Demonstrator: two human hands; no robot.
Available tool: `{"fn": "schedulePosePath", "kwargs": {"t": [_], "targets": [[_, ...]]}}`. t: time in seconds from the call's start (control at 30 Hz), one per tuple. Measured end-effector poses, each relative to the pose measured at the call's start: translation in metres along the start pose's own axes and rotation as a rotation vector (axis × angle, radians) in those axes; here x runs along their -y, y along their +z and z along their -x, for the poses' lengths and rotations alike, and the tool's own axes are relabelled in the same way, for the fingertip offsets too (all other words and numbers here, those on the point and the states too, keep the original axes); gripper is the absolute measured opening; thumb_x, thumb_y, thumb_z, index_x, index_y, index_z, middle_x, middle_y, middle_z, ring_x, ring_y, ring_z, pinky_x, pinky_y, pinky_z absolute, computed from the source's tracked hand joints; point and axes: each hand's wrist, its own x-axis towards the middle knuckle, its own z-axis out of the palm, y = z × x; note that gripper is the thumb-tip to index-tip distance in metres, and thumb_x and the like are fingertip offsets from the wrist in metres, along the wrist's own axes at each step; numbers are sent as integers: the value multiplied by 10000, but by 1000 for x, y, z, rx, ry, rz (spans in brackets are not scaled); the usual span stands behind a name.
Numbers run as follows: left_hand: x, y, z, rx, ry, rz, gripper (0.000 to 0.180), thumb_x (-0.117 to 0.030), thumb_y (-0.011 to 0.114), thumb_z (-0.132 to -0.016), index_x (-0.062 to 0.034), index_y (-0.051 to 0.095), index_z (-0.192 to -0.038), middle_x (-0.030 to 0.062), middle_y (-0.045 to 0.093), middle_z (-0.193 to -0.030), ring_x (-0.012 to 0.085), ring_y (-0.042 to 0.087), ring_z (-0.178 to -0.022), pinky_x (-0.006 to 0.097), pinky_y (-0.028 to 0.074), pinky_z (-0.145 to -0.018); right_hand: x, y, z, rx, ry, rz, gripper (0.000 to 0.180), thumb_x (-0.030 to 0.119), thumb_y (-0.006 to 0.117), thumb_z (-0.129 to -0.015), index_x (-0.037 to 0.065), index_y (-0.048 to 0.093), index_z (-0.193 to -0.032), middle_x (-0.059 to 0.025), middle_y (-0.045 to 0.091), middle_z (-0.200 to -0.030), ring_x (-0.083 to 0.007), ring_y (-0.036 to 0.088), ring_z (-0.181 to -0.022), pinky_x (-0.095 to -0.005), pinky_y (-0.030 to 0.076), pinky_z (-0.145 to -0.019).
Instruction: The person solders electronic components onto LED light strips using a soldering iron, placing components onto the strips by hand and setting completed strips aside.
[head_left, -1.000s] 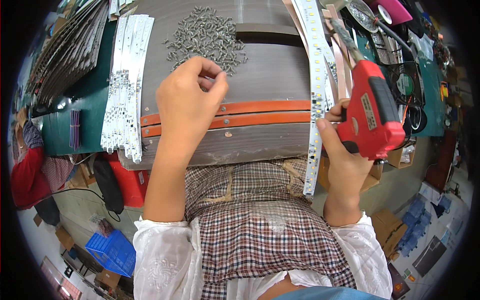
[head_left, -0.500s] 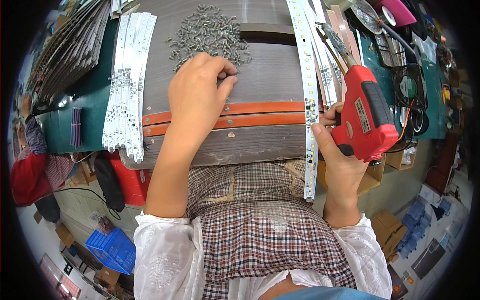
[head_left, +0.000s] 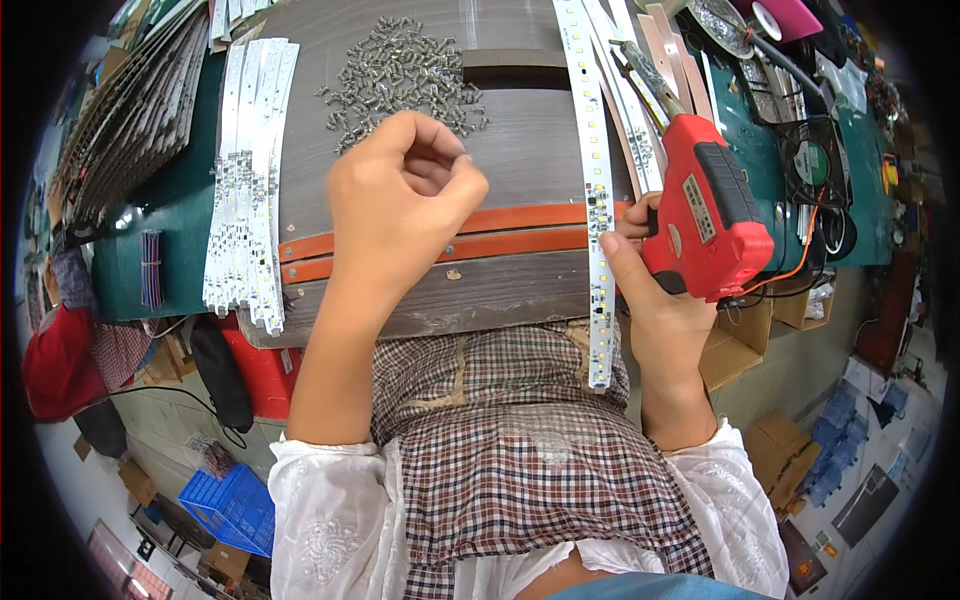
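My left hand [head_left: 400,205] is closed in a pinch just on the near side of a pile of small metal parts [head_left: 405,75]. Whatever its fingertips may hold is hidden. With its fingers wrapped round the grip, my right hand [head_left: 665,320] holds a red and black soldering gun [head_left: 705,205], its tip pointing away from me. The right thumb also presses on a long white LED strip [head_left: 599,330], which runs front to back and overhangs the table's near edge. Several more LED strips [head_left: 245,130] lie in a stack left of the pile.
Two orange bars [head_left: 510,217] cross the grey work board [head_left: 400,320]. A dark bar [head_left: 515,68] lies beyond them. Further right are a small fan [head_left: 808,165] and cables. Stacked panels [head_left: 150,110] and a wire bundle [head_left: 151,270] are at left, near another person's red sleeve [head_left: 55,370].
My left hand has drawn back slightly from the pile toward me, and its fingers have curled into a rounder pinch. My right hand keeps hold of the soldering gun and LED strip.
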Motion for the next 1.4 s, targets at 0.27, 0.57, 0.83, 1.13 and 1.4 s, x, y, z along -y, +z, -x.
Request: {"fn": "schedulePosePath", "kwargs": {"t": [0.27,0.57,0.83,1.13,1.4], "targets": [[6,17,10,236,-278,869,115,-30,636,-876,-21,625,-990,98,693,-878,134,687,-750,240,583,-665,-1,19,-1,28,42,-99,319,-20,687,-863,-17,538,-1145,-56,626,-970,-107,622,-871,-261,509,-772],[4,25,12,301,-318,939,116,-40,646,-874,-17,628,-986,96,695,-899,138,698,-795,240,598,-693,-4,20,-1,51,33,-139,313,-61,684,-853,-18,534,-1125,-66,614,-978,-109,618,-874,-266,518,-772],[4,28,13,280,-315,918,111,-46,642,-878,-34,602,-981,75,690,-901,126,692,-787,231,581,-681,-7,20,0,94,64,-189,355,-88,661,-860,-18,492,-1164,-51,561,-1008,-97,593,-893,-254,503,-789],[4,33,14,241,-289,935,120,-51,639,-899,-25,587,-1004,80,689,-904,127,692,-784,235,581,-680,-10,18,0,88,70,-171,428,-53,716,-830,-22,491,-1192,-72,584,-1018,-114,624,-889,-259,523,-802],[1,33,12,273,-299,959,174,-46,638,-905,24,604,-1061,107,688,-935,150,695,-802,255,589,-705,-7,16,-1,119,83,-184,422,-58,719,-825,-13,488,-1175,-60,573,-995,-115,621,-885,-247,525,-778]]}}
